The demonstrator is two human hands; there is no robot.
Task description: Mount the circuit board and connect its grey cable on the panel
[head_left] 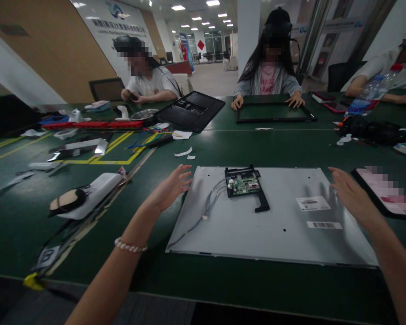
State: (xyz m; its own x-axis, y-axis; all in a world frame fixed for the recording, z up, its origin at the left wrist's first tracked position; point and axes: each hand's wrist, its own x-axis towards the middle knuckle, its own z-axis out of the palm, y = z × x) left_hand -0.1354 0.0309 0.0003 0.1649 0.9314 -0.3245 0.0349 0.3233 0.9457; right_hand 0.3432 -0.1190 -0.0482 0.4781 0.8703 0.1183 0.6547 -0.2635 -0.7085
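A flat silver-grey display panel lies back side up on the green table before me. On its upper middle sits a green circuit board in a black plastic bracket. Thin grey cables run from the board to the panel's lower left edge. Two white labels, one a barcode label, are stuck on its right part. My left hand is at the panel's upper left edge, fingers stretched. Over the upper right edge hovers my right hand, fingers extended. Neither holds anything.
Across the table a person holds a black frame. Left of it lies a black back cover. A phone rests by my right hand; a white object with a beige and black pad lies left. A plastic bottle stands far right.
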